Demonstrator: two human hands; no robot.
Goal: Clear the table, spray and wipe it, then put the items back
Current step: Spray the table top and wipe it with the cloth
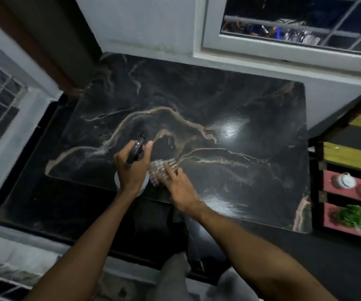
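Note:
A black marble-patterned table (197, 101) with pale veins fills the middle of the head view. My left hand (131, 170) grips a spray bottle (139, 146) by its black trigger head, nozzle pointing away over the tabletop; the pale bottle body shows below my palm. My right hand (179, 187) lies flat on a checked cloth (160, 170), pressing it to the table near the front edge, just right of the bottle. The hand is blurred. A bright lamp reflection sits on the surface at centre right.
A slatted shelf (353, 157) of yellow, black and pink boards stands at the right, holding two white round objects (347, 181) and a green leafy item (352, 216). A window (301, 22) is behind the table, a wall to the left.

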